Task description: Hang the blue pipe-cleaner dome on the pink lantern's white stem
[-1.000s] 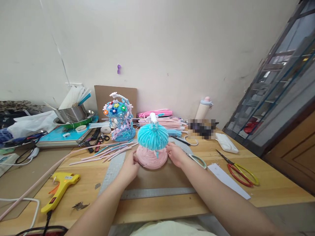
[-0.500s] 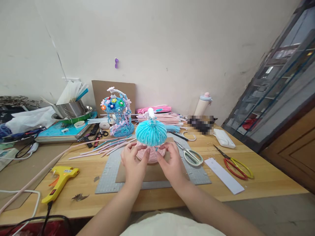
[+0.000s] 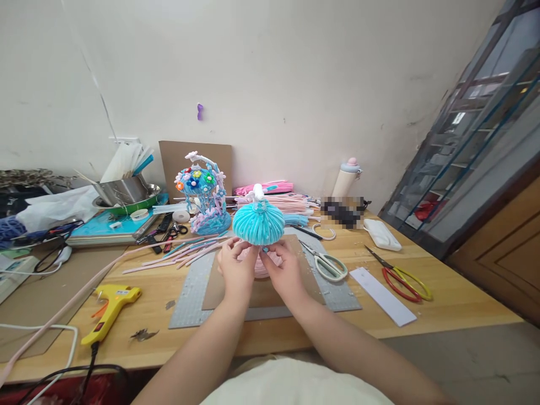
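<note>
- Glue gun (image 3: 110, 307): yellow, lying on the bench (image 3: 442, 304) well to the left of the hands, cord trailing off the near edge. Position unchanged.
- Loose fuzzy sticks (image 3: 177, 256): pink and blue, fanned on the bench just left of the left hand.
- Flowered blue ornament (image 3: 202, 194): upright, beyond and left of the hands, untouched.
- Left hand (image 3: 237, 269): a second ago it sat at the left side of the pink base; it has since come in to the front. Fingers curled, pinching at the rim just under the blue dome.
- Blue-and-pink craft piece (image 3: 258, 224): upright on the cardboard sheet (image 3: 211, 295) over the grey mat (image 3: 188, 304), directly beyond both hands. It has not shifted; its pink base is now mostly hidden by the hands.
- Right hand (image 3: 283, 271): likewise moved in from the right side; fingertips closed on a small bit at the dome's lower edge. The work appears to have passed from steadying the base to fine handling at the seam.
- White-handled scissors (image 3: 327, 264): just right of the right hand.
- Red-and-yellow scissors (image 3: 403, 278): farther right.
</note>
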Action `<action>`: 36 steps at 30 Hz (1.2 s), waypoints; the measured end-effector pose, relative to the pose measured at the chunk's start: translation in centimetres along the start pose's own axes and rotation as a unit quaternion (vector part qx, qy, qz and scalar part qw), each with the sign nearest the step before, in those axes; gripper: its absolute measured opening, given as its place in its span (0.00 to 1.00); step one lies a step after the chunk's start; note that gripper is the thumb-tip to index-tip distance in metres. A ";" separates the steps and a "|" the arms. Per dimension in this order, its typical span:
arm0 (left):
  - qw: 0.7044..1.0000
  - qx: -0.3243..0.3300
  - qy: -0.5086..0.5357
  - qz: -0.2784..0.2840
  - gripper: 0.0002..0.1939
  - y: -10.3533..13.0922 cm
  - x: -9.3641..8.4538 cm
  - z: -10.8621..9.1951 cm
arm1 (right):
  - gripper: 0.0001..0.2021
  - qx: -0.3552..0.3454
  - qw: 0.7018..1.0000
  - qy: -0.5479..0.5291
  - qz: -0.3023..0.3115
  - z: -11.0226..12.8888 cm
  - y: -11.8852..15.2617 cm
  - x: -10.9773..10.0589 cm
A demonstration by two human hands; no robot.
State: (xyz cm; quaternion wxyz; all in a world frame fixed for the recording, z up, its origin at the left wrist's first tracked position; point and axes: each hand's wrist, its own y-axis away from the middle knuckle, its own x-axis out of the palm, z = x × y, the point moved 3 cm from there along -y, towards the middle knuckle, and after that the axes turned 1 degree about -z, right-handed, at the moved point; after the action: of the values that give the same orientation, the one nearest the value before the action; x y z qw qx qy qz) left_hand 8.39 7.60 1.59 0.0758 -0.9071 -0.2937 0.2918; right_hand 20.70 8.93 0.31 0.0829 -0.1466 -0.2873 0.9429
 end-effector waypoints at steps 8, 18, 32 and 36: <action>0.999 0.012 0.048 -0.017 0.12 0.5 -0.8 0.2 | 0.04 0.004 0.999 0.030 -0.021 -0.4 -0.6 -0.3; 0.994 0.045 0.091 -0.038 0.13 0.8 -1.7 0.3 | 0.03 0.001 0.993 0.092 -0.069 -0.5 -1.4 -0.3; 0.991 0.064 0.115 -0.026 0.12 0.5 -1.5 0.6 | 0.04 -0.002 0.997 0.061 -0.049 -0.4 -1.0 -0.7; 0.988 0.055 0.140 -0.041 0.08 0.2 -1.8 1.4 | 0.06 0.013 0.998 0.038 -0.037 -0.1 -0.6 -0.9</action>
State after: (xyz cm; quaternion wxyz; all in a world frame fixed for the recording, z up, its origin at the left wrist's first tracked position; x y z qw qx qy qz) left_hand 6.48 6.38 1.29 0.1775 -0.9207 -0.3007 0.1741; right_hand 21.63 9.31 0.77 0.1310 -0.1703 -0.2767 0.9366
